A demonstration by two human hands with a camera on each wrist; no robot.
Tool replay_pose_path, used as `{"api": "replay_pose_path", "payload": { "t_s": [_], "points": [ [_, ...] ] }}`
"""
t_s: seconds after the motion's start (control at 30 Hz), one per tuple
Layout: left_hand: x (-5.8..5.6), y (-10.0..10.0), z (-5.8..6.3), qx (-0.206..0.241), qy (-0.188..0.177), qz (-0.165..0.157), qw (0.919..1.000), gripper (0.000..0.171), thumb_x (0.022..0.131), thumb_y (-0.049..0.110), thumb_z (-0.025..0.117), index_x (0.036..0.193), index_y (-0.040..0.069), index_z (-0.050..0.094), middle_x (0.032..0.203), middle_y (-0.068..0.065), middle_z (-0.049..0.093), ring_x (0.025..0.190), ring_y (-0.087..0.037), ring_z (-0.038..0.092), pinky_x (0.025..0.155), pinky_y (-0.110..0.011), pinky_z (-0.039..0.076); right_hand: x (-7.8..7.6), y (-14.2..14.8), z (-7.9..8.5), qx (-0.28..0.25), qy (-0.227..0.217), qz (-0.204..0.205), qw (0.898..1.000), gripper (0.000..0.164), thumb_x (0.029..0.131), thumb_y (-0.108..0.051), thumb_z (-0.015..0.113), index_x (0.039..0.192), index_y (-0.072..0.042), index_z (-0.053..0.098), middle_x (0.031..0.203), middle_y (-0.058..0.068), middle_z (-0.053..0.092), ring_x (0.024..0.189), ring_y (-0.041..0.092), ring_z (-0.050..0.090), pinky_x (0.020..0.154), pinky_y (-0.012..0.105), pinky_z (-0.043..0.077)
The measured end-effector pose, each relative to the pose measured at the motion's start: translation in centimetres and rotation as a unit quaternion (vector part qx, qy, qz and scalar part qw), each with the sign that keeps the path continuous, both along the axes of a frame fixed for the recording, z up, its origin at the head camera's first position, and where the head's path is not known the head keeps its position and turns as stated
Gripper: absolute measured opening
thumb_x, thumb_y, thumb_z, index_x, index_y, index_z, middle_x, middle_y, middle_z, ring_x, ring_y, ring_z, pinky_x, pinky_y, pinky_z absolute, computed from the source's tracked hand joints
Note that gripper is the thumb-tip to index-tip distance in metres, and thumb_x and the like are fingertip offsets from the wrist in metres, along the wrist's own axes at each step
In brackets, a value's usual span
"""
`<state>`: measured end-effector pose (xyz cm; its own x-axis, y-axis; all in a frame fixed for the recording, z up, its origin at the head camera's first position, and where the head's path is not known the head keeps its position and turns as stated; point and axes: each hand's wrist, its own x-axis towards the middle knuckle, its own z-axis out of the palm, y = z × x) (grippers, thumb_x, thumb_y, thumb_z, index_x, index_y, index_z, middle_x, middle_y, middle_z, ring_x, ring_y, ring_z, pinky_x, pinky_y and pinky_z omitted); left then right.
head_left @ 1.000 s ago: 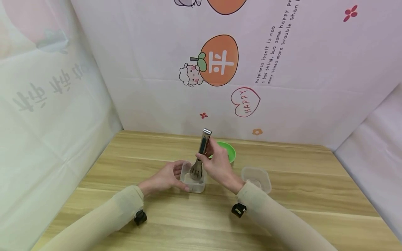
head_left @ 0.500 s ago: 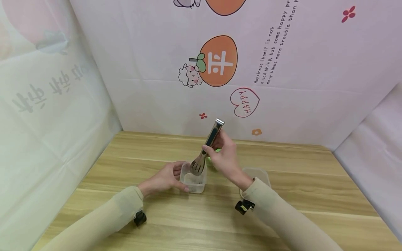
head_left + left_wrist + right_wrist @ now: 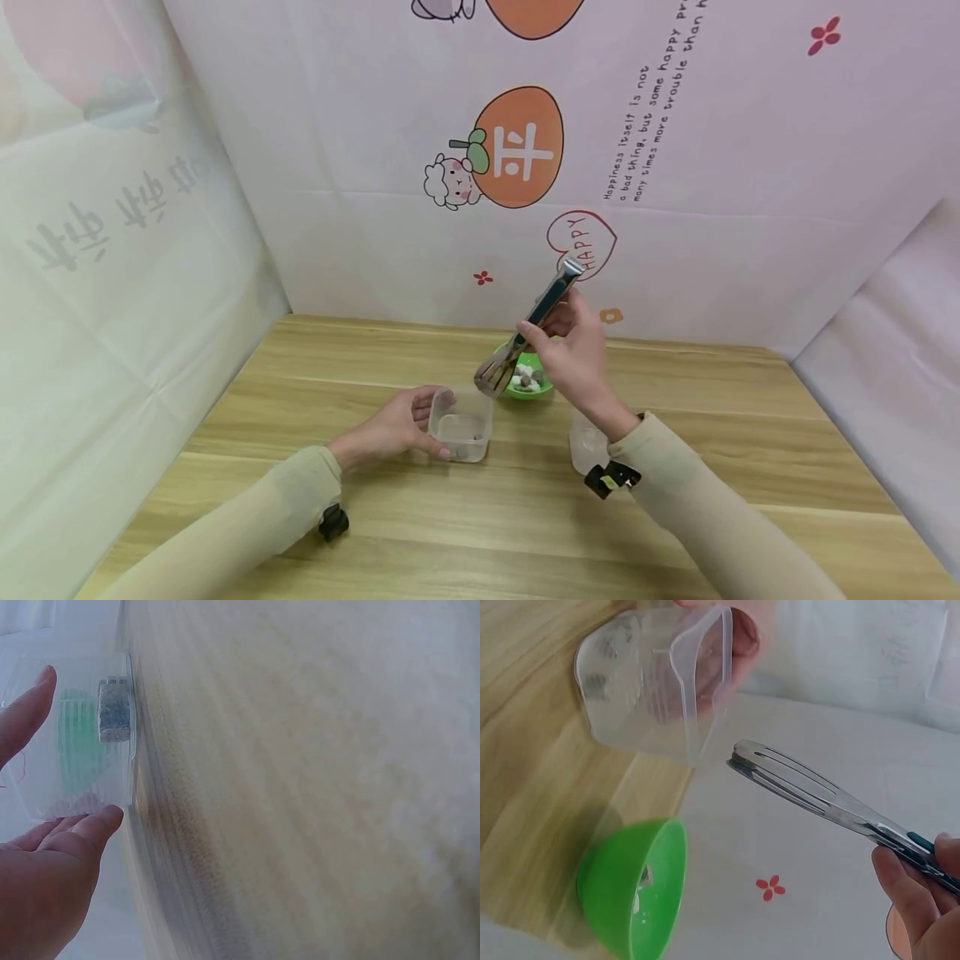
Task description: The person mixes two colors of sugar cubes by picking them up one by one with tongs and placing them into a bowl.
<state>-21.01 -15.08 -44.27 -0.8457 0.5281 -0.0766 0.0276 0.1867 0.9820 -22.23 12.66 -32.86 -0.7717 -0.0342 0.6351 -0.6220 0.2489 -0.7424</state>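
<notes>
My left hand (image 3: 393, 425) holds a clear plastic box (image 3: 463, 429) on the table, thumb on the near side and fingers on the far side. Through its wall in the left wrist view shows a small speckled grey block (image 3: 114, 712). My right hand (image 3: 573, 354) grips metal food tongs (image 3: 536, 321) with dark handle inlays, tilted and raised behind the box. In the right wrist view the tongs' tips nearly meet, with a small dark bit apparently pinched there. Below the tongs stands a green bowl (image 3: 604, 889); white and grey-brown pieces (image 3: 527, 379) lie in it.
Another clear plastic piece (image 3: 587, 446), a lid or a box, lies to the right, partly hidden under my right wrist. A printed white cloth (image 3: 360, 258) rises behind the wooden table (image 3: 450, 542), with more white sheeting at both sides.
The tongs have come up out of the plastic box and moved right and back, over the green bowl's left edge. More of the bowl shows. My left hand and the box have stayed put.
</notes>
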Motion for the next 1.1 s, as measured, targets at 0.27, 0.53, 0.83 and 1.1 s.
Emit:
{"api": "replay_pose_path", "payload": {
  "t_s": [0.27, 0.53, 0.83, 1.1],
  "points": [
    [0.0, 0.0, 0.0, 0.0, 0.003, 0.001, 1.0, 0.1, 0.076, -0.001, 0.093, 0.158, -0.006, 0.037, 0.154, -0.022, 0.052, 0.145, -0.04, 0.046, 0.118, -0.046, 0.042, -1.1, 2.0, 0.6, -0.007, -0.014, -0.02, 1.0, 0.03, 0.088, 0.013, 0.077, 0.11, 0.008, 0.058, 0.084, 0.02, 0.07, 0.068, 0.031, 0.07, 0.06, 0.037, 0.065],
    [-0.1, 0.0, -0.1, -0.003, 0.007, 0.003, 1.0, 0.098, 0.075, -0.002, 0.094, 0.156, -0.006, 0.04, 0.154, -0.022, 0.051, 0.145, -0.04, 0.045, 0.119, -0.046, 0.041, -2.3, 3.5, 0.2, 0.017, -0.024, -0.052, 0.998, 0.03, 0.09, 0.01, 0.077, 0.112, 0.007, 0.057, 0.086, 0.02, 0.07, 0.07, 0.038, 0.068, 0.06, 0.036, 0.065],
    [-0.1, 0.0, -0.1, 0.0, 0.002, 0.002, 1.0, 0.099, 0.075, -0.001, 0.094, 0.157, -0.007, 0.038, 0.156, -0.024, 0.049, 0.146, -0.042, 0.044, 0.119, -0.047, 0.04, -3.2, 3.5, -0.8, 0.045, -0.05, -0.076, 0.995, 0.029, 0.091, 0.009, 0.077, 0.113, 0.005, 0.058, 0.088, 0.017, 0.068, 0.072, 0.029, 0.068, 0.059, 0.028, 0.064],
    [-0.1, 0.0, -0.2, 0.007, 0.0, -0.002, 1.0, 0.099, 0.075, -0.002, 0.093, 0.156, -0.007, 0.038, 0.156, -0.025, 0.048, 0.146, -0.042, 0.044, 0.119, -0.048, 0.04, -3.6, 3.0, -1.3, 0.057, -0.048, -0.079, 0.994, 0.027, 0.091, 0.005, 0.078, 0.11, 0.001, 0.059, 0.086, 0.015, 0.069, 0.071, 0.027, 0.069, 0.057, 0.026, 0.063]
  ]
}}
